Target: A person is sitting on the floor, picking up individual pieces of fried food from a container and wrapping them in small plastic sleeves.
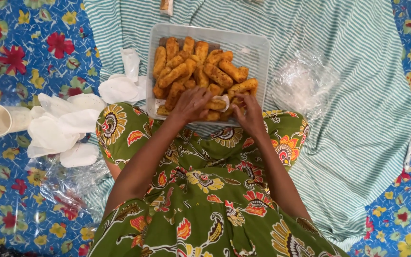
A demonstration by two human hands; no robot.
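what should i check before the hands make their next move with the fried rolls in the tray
1. Left hand on the fried rolls: ok, it rests on the near end of the pile.
2. Right hand at the pile: ok, fingers are down on the rolls at the near edge.
3. White paper piece between the hands: cannot tell whether either hand actually grips it.
4. Clear plastic tray: ok, it sits flat on the striped cloth, near edge against the knees.
5. Spare white paper pieces: ok, piled on the floral mat beside the left arm.
6. Clear plastic wrap: ok, lying crumpled on the right, apart from the tray.
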